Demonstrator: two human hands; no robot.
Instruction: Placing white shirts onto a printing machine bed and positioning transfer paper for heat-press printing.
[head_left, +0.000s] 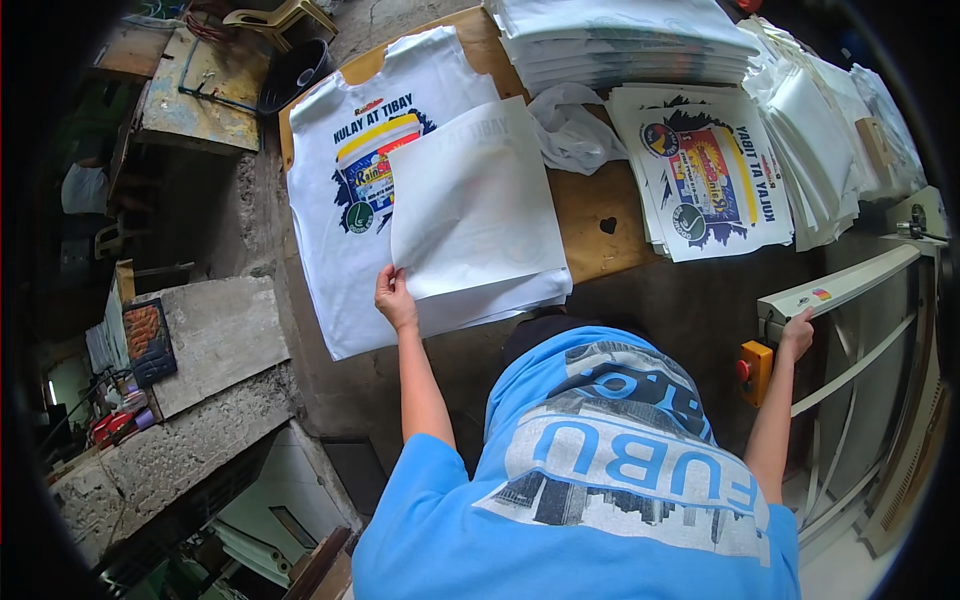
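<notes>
My left hand [395, 297] pinches the lower left corner of a large white paper sheet [475, 215]. The sheet lies partly over a white sleeveless shirt [325, 250] with a colourful printed design on its chest, and its raised edge curves. Faint print shows through the sheet. The shirt rests flat with more white cloth under its lower edge. Off to the right, my right hand [798, 335] is closed round the front end of a pale machine's bar [850, 283]. Just below that hand sits an orange box [756, 372] with a red button.
A brown wooden table [600, 222] bears the shirt, a crumpled white plastic bag [575, 130], a stack of printed sheets [700, 175] and a tall pile of folded white cloth [625, 45]. A black bucket [297, 75] stands by the far left corner. Rough concrete ledges [215, 340] line the left.
</notes>
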